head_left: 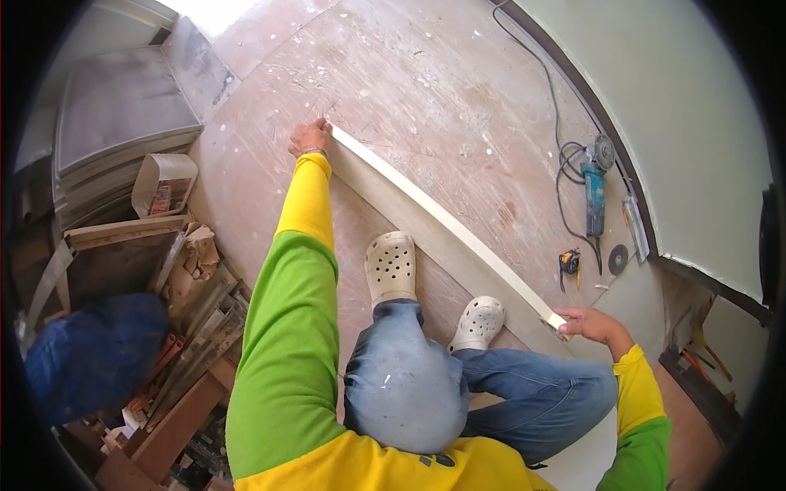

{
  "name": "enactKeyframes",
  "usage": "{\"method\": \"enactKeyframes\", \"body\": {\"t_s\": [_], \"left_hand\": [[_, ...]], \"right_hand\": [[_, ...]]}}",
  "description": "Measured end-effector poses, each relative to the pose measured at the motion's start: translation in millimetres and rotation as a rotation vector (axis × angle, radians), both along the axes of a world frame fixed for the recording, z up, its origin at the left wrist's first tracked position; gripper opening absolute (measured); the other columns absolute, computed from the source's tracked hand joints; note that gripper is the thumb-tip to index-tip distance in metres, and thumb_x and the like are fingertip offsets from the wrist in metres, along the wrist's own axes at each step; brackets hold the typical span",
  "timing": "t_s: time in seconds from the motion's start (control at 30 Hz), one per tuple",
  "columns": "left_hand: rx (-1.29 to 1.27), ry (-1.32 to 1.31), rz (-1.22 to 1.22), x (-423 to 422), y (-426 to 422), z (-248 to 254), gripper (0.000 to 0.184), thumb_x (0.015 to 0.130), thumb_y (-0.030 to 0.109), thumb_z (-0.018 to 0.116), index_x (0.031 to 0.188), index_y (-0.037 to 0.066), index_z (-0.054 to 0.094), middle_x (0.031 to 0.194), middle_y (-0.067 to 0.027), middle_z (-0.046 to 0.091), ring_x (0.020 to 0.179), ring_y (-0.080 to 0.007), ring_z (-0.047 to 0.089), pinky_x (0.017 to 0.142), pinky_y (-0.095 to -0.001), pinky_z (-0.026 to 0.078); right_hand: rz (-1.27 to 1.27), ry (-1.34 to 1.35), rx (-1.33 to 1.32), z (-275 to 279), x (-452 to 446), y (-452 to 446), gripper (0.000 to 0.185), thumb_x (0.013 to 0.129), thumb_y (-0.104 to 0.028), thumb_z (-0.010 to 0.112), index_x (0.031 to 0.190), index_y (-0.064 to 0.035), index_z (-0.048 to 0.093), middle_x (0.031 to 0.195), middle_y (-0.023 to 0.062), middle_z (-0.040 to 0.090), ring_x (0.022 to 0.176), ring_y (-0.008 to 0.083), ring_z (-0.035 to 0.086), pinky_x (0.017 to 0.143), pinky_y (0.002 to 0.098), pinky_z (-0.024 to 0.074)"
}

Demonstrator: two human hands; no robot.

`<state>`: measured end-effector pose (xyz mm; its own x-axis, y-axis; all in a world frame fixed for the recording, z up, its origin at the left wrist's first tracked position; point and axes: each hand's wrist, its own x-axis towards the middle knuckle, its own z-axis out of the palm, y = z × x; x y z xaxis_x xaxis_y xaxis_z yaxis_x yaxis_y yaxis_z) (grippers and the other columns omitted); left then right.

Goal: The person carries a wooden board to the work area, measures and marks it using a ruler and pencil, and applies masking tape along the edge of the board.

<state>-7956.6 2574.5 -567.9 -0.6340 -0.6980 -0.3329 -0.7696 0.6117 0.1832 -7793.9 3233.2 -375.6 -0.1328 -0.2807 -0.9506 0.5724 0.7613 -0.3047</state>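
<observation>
A long narrow board [426, 214] with a pale edge runs slantwise across the floor in front of my feet. It appears to stand on its long edge. At its far left end, my left hand [309, 137] is closed on the corner. The near right end is gripped by my right hand [595, 327], with the thumb and fingers around the tip. Part of the board's lower side is hidden behind my clogs [390, 266].
Along the right wall lie an angle grinder [594, 190] with its cord, a tape measure [569, 261] and a dark cutting disc [618, 259]. At left are stacked panels [123, 102], a white bucket [165, 182], wood scraps [196, 327] and a blue bag [98, 356].
</observation>
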Motion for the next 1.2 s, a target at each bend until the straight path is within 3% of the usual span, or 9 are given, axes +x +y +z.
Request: {"method": "enactKeyframes", "body": {"t_s": [0.2, 0.27, 0.33, 0.43, 0.57, 0.7, 0.73, 0.9, 1.2], "left_hand": [[-0.032, -0.034, -0.12, 4, 4, 4, 0.029, 0.094, 0.045, 0.053, 0.12, 0.034, 0.063, 0.125, -0.012, 0.056, 0.124, -0.0327, 0.049, 0.099, -0.0535, 0.04], [-0.033, -0.148, -0.17, 4, 10, 19, 0.037, 0.096, 0.045, 0.051, 0.131, 0.036, 0.056, 0.134, -0.0118, 0.053, 0.127, -0.0307, 0.05, 0.104, -0.0485, 0.039], [-0.024, -0.16, -0.179, 3, 9, 17, 0.038, 0.096, 0.045, 0.051, 0.132, 0.034, 0.054, 0.136, -0.0128, 0.051, 0.127, -0.033, 0.049, 0.104, -0.0485, 0.039], [-0.018, -0.152, -0.201, 4, 13, 16, 0.038, 0.096, 0.042, 0.05, 0.132, 0.03, 0.052, 0.137, -0.0141, 0.05, 0.128, -0.0363, 0.047, 0.103, -0.0509, 0.039], [-0.091, -0.094, -0.272, 11, 10, -1, 0.04, 0.096, 0.039, 0.05, 0.133, 0.024, 0.051, 0.137, -0.0147, 0.049, 0.128, -0.0379, 0.045, 0.102, -0.0527, 0.04], [-0.028, -0.038, -0.295, 25, 5, -18, 0.045, 0.095, 0.033, 0.051, 0.138, 0.019, 0.048, 0.141, -0.0168, 0.046, 0.129, -0.0394, 0.044, 0.104, -0.0499, 0.041], [-0.052, 0.119, -0.316, 36, 8, -22, 0.048, 0.094, 0.029, 0.053, 0.139, 0.016, 0.046, 0.141, -0.0196, 0.045, 0.128, -0.0405, 0.045, 0.104, -0.0486, 0.04], [-0.007, 0.482, -0.445, 134, 41, -12, 0.052, 0.087, 0.012, 0.06, 0.137, 0.003, 0.049, 0.136, -0.0295, 0.048, 0.123, -0.0445, 0.048, 0.105, -0.046, 0.04], [0.263, 0.096, -0.438, 426, 95, 16, 0.052, 0.089, 0.012, 0.058, 0.14, 0.006, 0.048, 0.137, -0.0254, 0.05, 0.126, -0.0387, 0.048, 0.108, -0.0435, 0.037]], "right_hand": [[-0.274, 0.138, 0.023, -41, 45, -9, 0.047, 0.089, -0.016, 0.067, 0.132, -0.0006, 0.057, 0.093, 0.0039, 0.067, 0.079, 0.011, 0.06, 0.074, 0.0252, 0.0484], [-0.3, 0.167, 0.075, -57, 52, -13, 0.043, 0.09, -0.016, 0.066, 0.129, 0.0014, 0.059, 0.089, 0.0029, 0.066, 0.074, 0.0111, 0.06, 0.07, 0.0247, 0.0488], [-0.172, 0.281, 0.256, -63, 56, -14, 0.036, 0.089, -0.018, 0.066, 0.119, 0.0019, 0.066, 0.077, 0.0027, 0.063, 0.062, 0.0099, 0.056, 0.055, 0.026, 0.0464], [-0.276, 0.31, 0.301, -85, 72, -15, 0.032, 0.089, -0.022, 0.067, 0.112, -0.0003, 0.07, 0.069, 0.0025, 0.061, 0.053, 0.009, 0.052, 0.045, 0.0274, 0.0415], [-0.399, 0.17, 0.289, -120, 90, -5, 0.027, 0.089, -0.025, 0.068, 0.106, -0.0043, 0.072, 0.064, 0.0024, 0.06, 0.046, 0.0087, 0.049, 0.042, 0.0275, 0.0383], [-0.262, 0.159, 0.335, -145, 90, -4, 0.031, 0.087, -0.029, 0.068, 0.102, -0.0025, 0.073, 0.059, 0.0055, 0.06, 0.044, 0.0113, 0.05, 0.043, 0.0295, 0.0417], [-0.223, 0.159, 0.374, -149, 91, -5, 0.031, 0.087, -0.03, 0.069, 0.1, -0.0021, 0.072, 0.059, 0.0056, 0.06, 0.043, 0.0118, 0.05, 0.043, 0.0295, 0.0418], [-0.251, 0.166, 0.366, -166, 91, 0, 0.031, 0.087, -0.032, 0.069, 0.093, -0.0016, 0.072, 0.06, 0.0068, 0.062, 0.043, 0.0139, 0.052, 0.044, 0.0317, 0.0435], [-0.218, 0.083, 0.382, -176, 75, -2, 0.029, 0.089, -0.029, 0.065, 0.082, -0.0005, 0.065, 0.057, 0.0075, 0.059, 0.042, 0.0159, 0.051, 0.04, 0.0362, 0.0406]]}}
